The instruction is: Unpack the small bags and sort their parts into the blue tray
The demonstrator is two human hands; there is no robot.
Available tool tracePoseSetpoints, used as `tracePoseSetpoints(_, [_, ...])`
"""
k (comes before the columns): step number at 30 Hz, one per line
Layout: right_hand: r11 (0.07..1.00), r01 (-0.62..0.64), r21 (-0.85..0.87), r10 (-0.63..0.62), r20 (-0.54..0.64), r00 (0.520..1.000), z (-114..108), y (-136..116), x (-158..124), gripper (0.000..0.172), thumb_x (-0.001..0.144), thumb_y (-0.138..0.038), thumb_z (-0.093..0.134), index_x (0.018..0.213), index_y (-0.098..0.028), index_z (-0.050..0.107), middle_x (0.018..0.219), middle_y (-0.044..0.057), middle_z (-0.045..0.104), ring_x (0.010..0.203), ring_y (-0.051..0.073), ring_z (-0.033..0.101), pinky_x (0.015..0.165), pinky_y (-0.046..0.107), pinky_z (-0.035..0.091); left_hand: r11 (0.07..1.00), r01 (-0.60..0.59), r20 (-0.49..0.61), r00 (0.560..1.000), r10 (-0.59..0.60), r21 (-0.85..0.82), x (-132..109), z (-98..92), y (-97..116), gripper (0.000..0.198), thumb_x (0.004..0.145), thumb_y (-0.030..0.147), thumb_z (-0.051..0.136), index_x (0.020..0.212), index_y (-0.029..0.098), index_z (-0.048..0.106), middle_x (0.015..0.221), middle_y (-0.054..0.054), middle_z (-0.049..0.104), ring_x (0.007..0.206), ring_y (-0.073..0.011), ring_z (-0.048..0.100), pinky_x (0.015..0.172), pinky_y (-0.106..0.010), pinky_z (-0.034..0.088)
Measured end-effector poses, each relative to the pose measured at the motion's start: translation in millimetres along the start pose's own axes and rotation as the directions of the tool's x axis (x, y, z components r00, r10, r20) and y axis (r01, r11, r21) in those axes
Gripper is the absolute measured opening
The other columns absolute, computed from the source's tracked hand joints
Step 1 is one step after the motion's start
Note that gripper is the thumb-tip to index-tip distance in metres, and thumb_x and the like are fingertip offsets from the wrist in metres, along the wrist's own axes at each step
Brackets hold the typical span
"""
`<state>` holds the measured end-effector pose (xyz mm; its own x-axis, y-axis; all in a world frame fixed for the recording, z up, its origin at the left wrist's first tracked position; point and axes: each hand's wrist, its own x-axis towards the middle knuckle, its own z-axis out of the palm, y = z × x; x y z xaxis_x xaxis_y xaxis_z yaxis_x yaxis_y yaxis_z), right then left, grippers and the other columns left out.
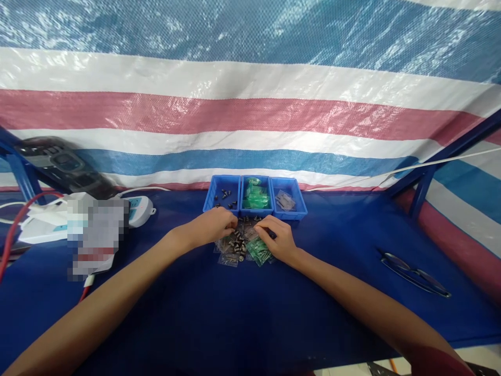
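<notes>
A mixed pile lies on the blue table in front of three blue bins. It holds small black-and-silver screw-like parts (238,241), a transparent plastic bag (228,259) and green bags of small pieces (258,251). My left hand (214,225) is at the pile's left edge, its fingers curled together; whatever they pinch is hidden. At the right side, over the green bags, my right hand (278,239) is closed, with a small black part (272,235) showing between its fingers. Black parts lie in the left bin (211,193), green bags in the middle bin (256,212), transparent bags in the right bin (299,201).
White power strips (45,230) with cables and a blurred-out device (97,235) occupy the left side. A dark transparent bag (66,162) sits behind them. Eyeglasses (415,274) rest at the right. Striped sheeting (250,120) hangs behind the table, beside a blue metal frame (420,190).
</notes>
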<state>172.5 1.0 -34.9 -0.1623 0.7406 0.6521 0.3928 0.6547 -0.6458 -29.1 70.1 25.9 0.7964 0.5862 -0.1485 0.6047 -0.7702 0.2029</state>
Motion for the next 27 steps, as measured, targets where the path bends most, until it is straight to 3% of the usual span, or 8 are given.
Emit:
tracePoseSetpoints(6, [1.0,-0.014,-0.009,0.014,0.017,1.0,-2.3,0.9,-1.9,0.013,0.088,-0.021,0.05,0.083,-0.017,0.061,0.073,0.004,0.058,0.064,0.013,0.052,0.059,0.027,0.044,0.998,-0.063,-0.081,0.995,0.061,-0.028,1.3,-2.7,-0.1,0.013,0.077,0.013,0.055,0.08,0.017,0.067,0.076,-0.002,0.066,0.071,-0.015,0.062,0.065,-0.023,0.043])
tracePoseSetpoints(10, [0.999,-0.029,-0.016,0.029,0.008,1.0,-1.6,0.4,-2.0,0.014,0.088,-0.021,0.049,0.083,-0.017,0.061,0.072,0.004,0.057,0.063,0.013,0.052,0.058,0.026,0.043,0.986,-0.154,-0.239,0.962,0.133,-0.071,0.0,-9.2,6.8,0.012,0.083,0.017,0.054,0.088,0.018,0.065,0.083,-0.001,0.066,0.072,-0.0131,0.061,0.064,-0.022,0.045])
tracePoseSetpoints(13, [0.997,-0.066,-0.044,0.064,-0.036,0.997,-0.6,0.2,-1.4,0.016,0.089,-0.022,0.048,0.085,-0.017,0.062,0.069,0.003,0.056,0.061,0.013,0.051,0.056,0.026,0.042,0.958,-0.27,-0.396,0.893,0.212,-0.096,-0.8,-11.0,13.4,0.016,0.088,0.022,0.05,0.096,0.018,0.064,0.089,-0.004,0.065,0.075,-0.0125,0.061,0.066,-0.021,0.048])
tracePoseSetpoints(16, [0.993,-0.102,-0.064,0.098,-0.066,0.993,-0.9,-0.2,-0.9,0.02,0.09,-0.023,0.045,0.088,-0.016,0.063,0.065,0.002,0.054,0.058,0.013,0.05,0.058,0.027,0.042,0.924,-0.374,-0.551,0.79,0.269,-0.085,0.8,-2.9,16.9,0.019,0.089,0.022,0.049,0.101,0.018,0.063,0.096,-0.006,0.065,0.083,-0.013,0.062,0.072,-0.022,0.051])
tracePoseSetpoints(21, [0.995,-0.08,-0.059,0.077,-0.043,0.996,-1.7,-1.2,-0.6,0.023,0.092,-0.024,0.042,0.091,-0.016,0.063,0.068,0.003,0.057,0.062,0.014,0.053,0.064,0.029,0.045,0.93,-0.367,-0.771,0.6,0.212,-0.03,7.9,31.7,19.5,0.015,0.087,0.018,0.053,0.097,0.017,0.064,0.094,-0.006,0.068,0.088,-0.0141,0.064,0.077,-0.024,0.054])
tracePoseSetpoints(27, [0.997,-0.049,-0.061,0.047,-0.028,0.998,-0.8,-0.3,0.4,0.021,0.091,-0.026,0.044,0.091,-0.017,0.063,0.072,0.004,0.059,0.063,0.014,0.054,0.061,0.028,0.046,0.923,-0.381,-0.845,0.508,0.168,-0.046,10.7,56.7,20.9,0.021,0.081,0.012,0.061,0.101,0.018,0.062,0.093,-0.005,0.068,0.085,-0.0144,0.065,0.072,-0.023,0.055])
